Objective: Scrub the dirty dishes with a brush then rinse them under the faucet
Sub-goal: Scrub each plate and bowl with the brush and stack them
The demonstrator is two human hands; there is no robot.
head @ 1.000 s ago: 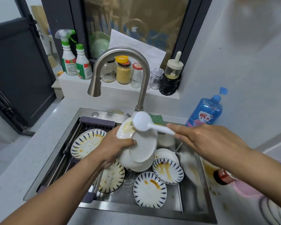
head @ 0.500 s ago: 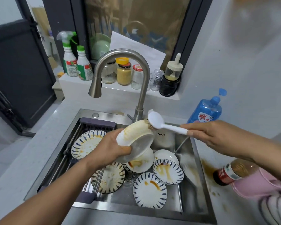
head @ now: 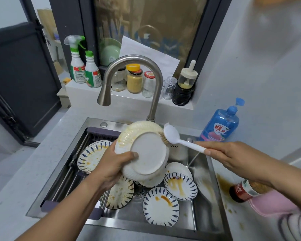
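Bowl (head: 147, 152) now tilted base-up; left hand (head: 111, 168) grips it, right hand (head: 233, 156) grips brush (head: 171, 134) against rim.

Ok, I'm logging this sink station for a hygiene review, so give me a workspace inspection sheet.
Surface: steel sink in a pale counter; brown spill at right.
Job's things: white bowl held bottom-up, brush bristles against its rim; stained striped plates in the sink; faucet, no water seen.
Clutter: blue soap bottle, dark bottle lying by the spill, jars and spray bottles on the ledge.
Grippers: left hand grips the bowl; right hand holds the brush handle.
Cables: nothing seen.
Surroundings: window, dark door at left.
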